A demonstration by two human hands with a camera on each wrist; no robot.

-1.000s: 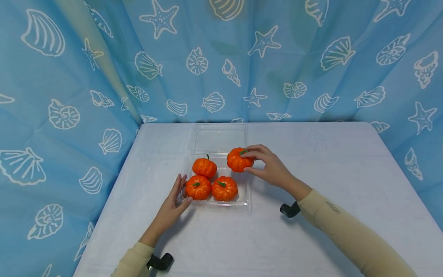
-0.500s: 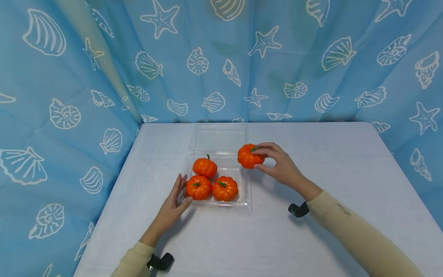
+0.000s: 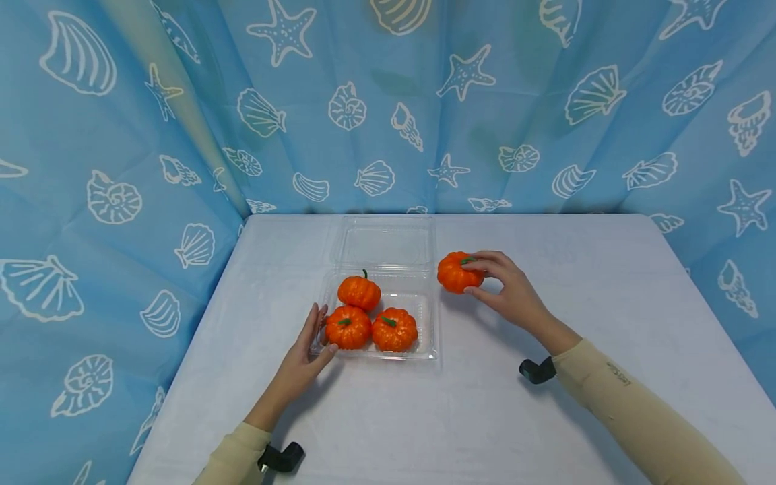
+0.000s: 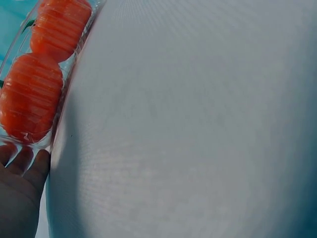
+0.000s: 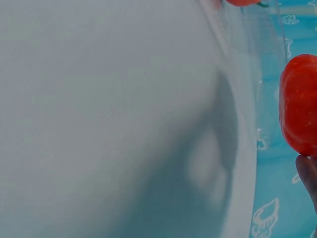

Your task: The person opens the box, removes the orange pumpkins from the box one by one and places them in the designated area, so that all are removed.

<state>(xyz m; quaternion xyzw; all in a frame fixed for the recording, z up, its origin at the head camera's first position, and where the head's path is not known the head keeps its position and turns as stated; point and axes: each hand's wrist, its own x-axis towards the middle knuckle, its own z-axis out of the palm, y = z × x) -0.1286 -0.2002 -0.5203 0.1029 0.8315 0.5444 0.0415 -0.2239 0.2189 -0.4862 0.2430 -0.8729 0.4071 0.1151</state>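
Note:
My right hand (image 3: 506, 286) holds a small orange toy pumpkin (image 3: 457, 273) with a green stem, just right of a clear plastic clamshell box (image 3: 427, 323). In the right wrist view the pumpkin (image 5: 302, 104) shows at the right edge, with a fingertip against its underside. A shadow falls on the cloth below. Three more pumpkins sit in the box: one at the back left (image 3: 359, 293), one at the front left (image 3: 348, 328) and one at the front middle (image 3: 395, 330). At the box's front left corner rests my left hand (image 3: 300, 364), fingers extended along its side.
The box's transparent lid (image 3: 384, 242) lies folded back towards the far edge of the white-covered table (image 3: 582, 269). A blue curtain (image 3: 388, 101) with white seashells and starfish hangs behind the table and along its sides. Black devices (image 3: 537, 370) sit at both wrists.
My right hand has carried its pumpkin rightward, from over the right part of the box to beyond the box's right edge. My left hand and the other pumpkins have stayed put.

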